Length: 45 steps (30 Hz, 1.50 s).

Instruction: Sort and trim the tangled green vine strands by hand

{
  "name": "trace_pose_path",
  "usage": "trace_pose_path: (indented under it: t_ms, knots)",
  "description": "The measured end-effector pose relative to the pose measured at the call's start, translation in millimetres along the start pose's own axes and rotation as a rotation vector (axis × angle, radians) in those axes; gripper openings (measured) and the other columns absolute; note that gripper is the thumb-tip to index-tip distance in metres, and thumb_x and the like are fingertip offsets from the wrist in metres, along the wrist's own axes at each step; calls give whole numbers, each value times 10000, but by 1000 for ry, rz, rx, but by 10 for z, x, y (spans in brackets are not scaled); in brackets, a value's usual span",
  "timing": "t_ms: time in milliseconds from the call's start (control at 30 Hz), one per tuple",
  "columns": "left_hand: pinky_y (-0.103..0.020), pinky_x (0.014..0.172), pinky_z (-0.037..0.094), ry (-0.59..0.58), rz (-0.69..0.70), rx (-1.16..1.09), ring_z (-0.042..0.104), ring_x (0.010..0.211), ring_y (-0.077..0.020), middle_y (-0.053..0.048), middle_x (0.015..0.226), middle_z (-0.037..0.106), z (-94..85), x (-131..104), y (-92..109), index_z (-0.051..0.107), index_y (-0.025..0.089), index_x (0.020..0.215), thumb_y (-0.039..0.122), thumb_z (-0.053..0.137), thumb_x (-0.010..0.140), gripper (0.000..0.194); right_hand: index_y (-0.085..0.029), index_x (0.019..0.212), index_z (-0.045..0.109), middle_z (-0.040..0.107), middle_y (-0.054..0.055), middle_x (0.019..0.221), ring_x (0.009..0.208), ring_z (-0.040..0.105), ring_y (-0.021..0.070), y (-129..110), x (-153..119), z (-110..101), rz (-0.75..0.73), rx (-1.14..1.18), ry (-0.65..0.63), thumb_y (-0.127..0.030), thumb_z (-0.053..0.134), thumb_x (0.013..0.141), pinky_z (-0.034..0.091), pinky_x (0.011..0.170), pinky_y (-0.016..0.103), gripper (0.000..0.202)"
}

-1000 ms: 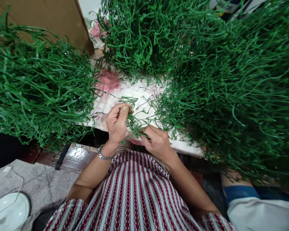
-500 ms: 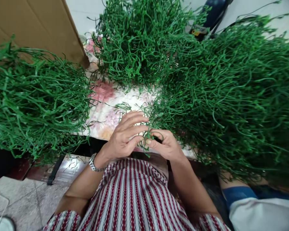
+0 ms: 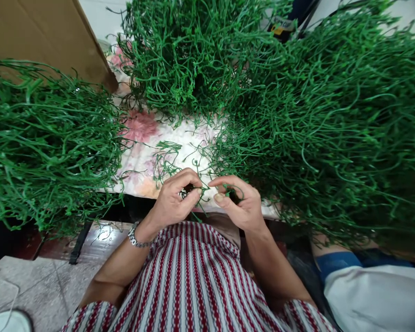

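Observation:
Thin green plastic-looking plant stems (image 3: 203, 186) are pinched between the thumb and forefinger of my left hand (image 3: 178, 196), just above the table's near edge. Close beside it is my right hand (image 3: 240, 203), its thumb and forefinger slightly parted and its other fingers curled. A curved green stem (image 3: 241, 191) runs through the curled fingers of that hand. Several loose stems (image 3: 168, 147) lie on the flowered cloth (image 3: 141, 161) in front of my hands.
Big heaps of the same green stems stand at left (image 3: 48, 147), at the back (image 3: 190, 60) and at right (image 3: 332, 138). A cardboard box (image 3: 51, 37) rises behind the left heap. A person's leg in light and blue clothing (image 3: 339, 267) is at lower right.
My left hand has closed from spread fingers into a pinch on the stems. My right forefinger has lifted from the thumb, and the hands are slightly farther apart. The view has shifted a little.

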<state>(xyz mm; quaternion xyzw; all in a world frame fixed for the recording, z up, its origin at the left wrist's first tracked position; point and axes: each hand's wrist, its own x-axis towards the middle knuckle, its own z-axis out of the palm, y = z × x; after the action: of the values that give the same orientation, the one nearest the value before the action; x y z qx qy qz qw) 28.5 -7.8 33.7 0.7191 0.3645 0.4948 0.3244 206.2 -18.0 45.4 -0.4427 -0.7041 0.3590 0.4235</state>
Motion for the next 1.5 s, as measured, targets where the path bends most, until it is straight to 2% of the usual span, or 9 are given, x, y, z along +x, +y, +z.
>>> trace_pose_path:
  t_ms: [133, 267, 467, 567, 733, 933, 1067, 1267, 1500]
  knots:
    - [-241, 658, 409, -37, -10, -62, 511, 710, -117, -11, 719, 539, 22, -33, -4, 544, 161, 750, 95, 523, 780, 75, -200, 1063, 612, 651, 21, 878, 688, 563, 112, -3, 48, -34, -195, -77, -80, -134, 513, 785, 460, 660, 238, 302]
    - [-252, 666, 411, -7, -21, -119, 512, 729, -130, -17, 723, 538, 33, -87, -24, 562, 163, 758, 135, 556, 784, 39, -149, 1101, 572, 645, 63, 922, 748, 568, 137, 63, 97, -4, -353, -88, -160, -116, 488, 773, 474, 701, 281, 340]
    - [-262, 697, 413, 99, -37, -128, 517, 789, -142, -25, 773, 533, 61, -139, -34, 595, 172, 776, 112, 592, 759, 63, -135, 1045, 585, 607, 72, 826, 736, 549, 158, 143, 37, 79, -404, -220, -80, -209, 567, 794, 480, 647, 291, 262]
    - [-251, 691, 407, 30, -62, -139, 515, 767, -128, -15, 750, 534, 58, -130, -14, 603, 163, 740, 68, 595, 741, 95, -158, 1110, 563, 619, 70, 856, 730, 546, 157, 128, 26, 82, -445, -226, -25, -197, 562, 796, 484, 637, 292, 316]
    - [-235, 652, 411, -11, -166, -313, 531, 721, -114, -12, 752, 570, 46, -152, -41, 639, 161, 724, 64, 624, 727, 98, -179, 1100, 595, 607, 63, 853, 767, 556, 158, 119, 52, 80, -509, -207, -102, -215, 541, 807, 490, 646, 294, 300]
    - [-266, 707, 415, 102, -219, -452, 536, 772, -133, -23, 786, 555, 63, -213, -91, 638, 164, 744, 121, 640, 740, 42, -157, 995, 621, 614, 70, 825, 737, 570, 158, 187, 26, 153, -478, -182, 14, -218, 584, 787, 486, 631, 295, 220]
    - [-268, 687, 418, 105, -159, -295, 526, 767, -135, -22, 771, 536, 83, -212, -44, 618, 161, 742, 127, 631, 746, 37, -161, 894, 614, 588, 52, 776, 724, 558, 153, 188, 29, 183, -415, -87, 4, -247, 587, 798, 462, 643, 293, 132]
    - [-269, 682, 434, 238, 27, -3, 526, 781, -135, -16, 770, 538, 161, -230, -12, 592, 172, 794, 69, 574, 758, 111, -180, 841, 537, 530, 13, 759, 690, 509, 136, 210, 28, 277, -192, 18, -47, -471, 656, 730, 411, 622, 267, 333]
    - [-257, 666, 437, 71, 65, 69, 550, 766, -126, -20, 764, 562, 80, -212, 1, 594, 166, 787, 30, 520, 771, 156, -176, 762, 529, 505, -20, 687, 631, 481, 100, 225, 41, 192, -176, 50, -167, -290, 670, 759, 375, 599, 234, 182]
